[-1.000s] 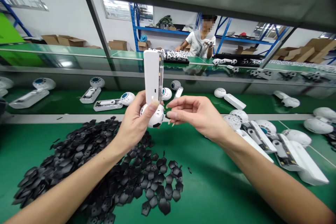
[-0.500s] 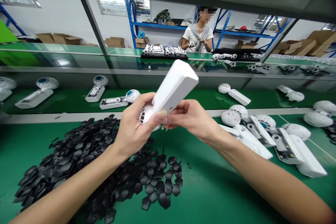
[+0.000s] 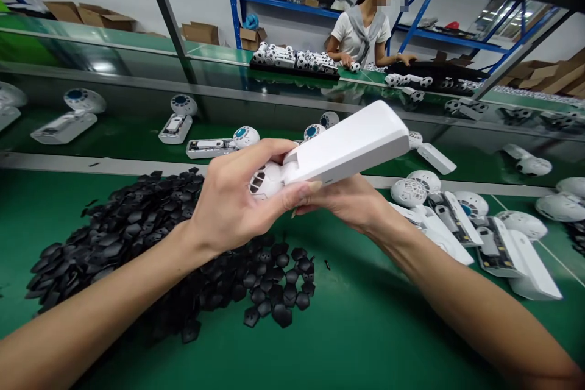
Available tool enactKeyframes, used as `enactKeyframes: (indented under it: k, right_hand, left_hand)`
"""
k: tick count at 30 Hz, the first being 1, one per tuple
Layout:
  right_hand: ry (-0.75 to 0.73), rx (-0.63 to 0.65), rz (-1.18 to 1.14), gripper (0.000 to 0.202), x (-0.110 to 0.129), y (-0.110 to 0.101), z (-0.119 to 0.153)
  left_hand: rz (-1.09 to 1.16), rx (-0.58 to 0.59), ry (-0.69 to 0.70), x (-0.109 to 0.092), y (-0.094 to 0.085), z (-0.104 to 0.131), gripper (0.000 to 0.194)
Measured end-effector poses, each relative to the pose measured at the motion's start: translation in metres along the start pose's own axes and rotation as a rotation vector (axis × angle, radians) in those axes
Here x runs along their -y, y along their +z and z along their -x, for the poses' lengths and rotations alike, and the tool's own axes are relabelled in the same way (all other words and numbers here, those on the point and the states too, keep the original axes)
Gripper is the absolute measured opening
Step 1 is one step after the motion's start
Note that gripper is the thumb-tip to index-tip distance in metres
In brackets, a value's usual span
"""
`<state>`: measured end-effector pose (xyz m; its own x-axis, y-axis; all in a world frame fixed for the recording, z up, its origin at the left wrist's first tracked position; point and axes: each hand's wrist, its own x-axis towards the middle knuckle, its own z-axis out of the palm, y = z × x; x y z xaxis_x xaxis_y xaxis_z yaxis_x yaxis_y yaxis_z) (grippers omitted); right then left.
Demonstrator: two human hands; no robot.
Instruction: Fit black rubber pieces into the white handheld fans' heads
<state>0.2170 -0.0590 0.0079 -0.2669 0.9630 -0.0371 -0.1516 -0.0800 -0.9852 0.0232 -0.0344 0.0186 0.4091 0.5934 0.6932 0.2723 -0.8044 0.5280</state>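
Observation:
A white handheld fan (image 3: 350,140) with a ball-shaped, vented head is held up over the bench, its long smooth handle tilted up to the right. My left hand (image 3: 242,195) is closed around the ball head, thumb along the handle's lower edge. Underneath the handle is my right hand (image 3: 351,201), gripping from below; most of its fingers are hidden by the handle. Below and left of the hands spreads a heap of black pentagon-shaped pieces (image 3: 132,225), with looser ones (image 3: 278,292) at its right end.
Several white fan bodies (image 3: 498,244), some with open handles showing inner parts, lie on the right. More stand along the green belt (image 3: 274,161) behind a pale rail (image 3: 27,161). Across a partition, a person (image 3: 363,30) works near a tray of black-and-white balls (image 3: 292,61).
The handle has tipped down to the right, from steep to shallower. My right hand has turned and moved further beneath it. The view has tilted down; the person opposite has reached sideways.

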Motion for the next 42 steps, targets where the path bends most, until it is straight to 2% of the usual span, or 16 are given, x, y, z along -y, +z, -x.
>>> enactKeyframes:
  k: [2,6,11,15,18,21,24,27,31,36,42]
  right_hand:
    - [-0.002,0.011,0.034,0.054,0.001,-0.001,0.001]
    - [-0.053,0.023,0.059,0.06,0.004,0.003,0.006]
    - [-0.253,-0.111,0.272,0.045,-0.002,0.015,0.013]
    - [-0.33,-0.158,0.441,0.042,-0.003,0.014,0.012]
    - [-0.255,-0.048,0.611,0.031,-0.002,0.008,0.009]
    - [-0.18,0.182,0.97,0.015,-0.006,0.007,0.007]
    - [-0.232,0.394,1.247,0.007,-0.015,0.014,0.007]
    - [-0.266,0.526,1.386,0.009,-0.019,0.023,0.011]
    - [-0.348,0.58,1.565,0.013,-0.022,0.032,0.018]
    - [-0.507,0.566,1.714,0.027,-0.03,0.039,0.023]
    - [-0.453,0.61,1.722,0.024,-0.028,0.041,0.022]
  left_hand:
    - [0.017,-0.002,-0.046,-0.003,0.001,0.0,0.027]
    - [0.053,-0.03,-0.043,-0.008,0.001,-0.002,0.027]
    - [0.105,-0.08,-0.091,-0.011,0.0,-0.002,0.029]
    - [0.184,-0.104,-0.082,-0.005,0.0,-0.003,0.026]
    - [0.259,-0.17,-0.145,0.007,0.0,-0.008,0.033]
    - [0.342,-0.333,-0.238,0.019,-0.003,-0.016,0.049]
    - [0.431,-0.435,-0.285,0.023,-0.008,-0.024,0.056]
    - [0.453,-0.453,-0.279,0.02,-0.013,-0.029,0.056]
    - [0.456,-0.45,-0.269,0.019,-0.015,-0.03,0.057]
    - [0.49,-0.427,-0.286,0.021,-0.014,-0.028,0.054]
    - [0.558,-0.392,-0.337,0.021,-0.014,-0.027,0.058]
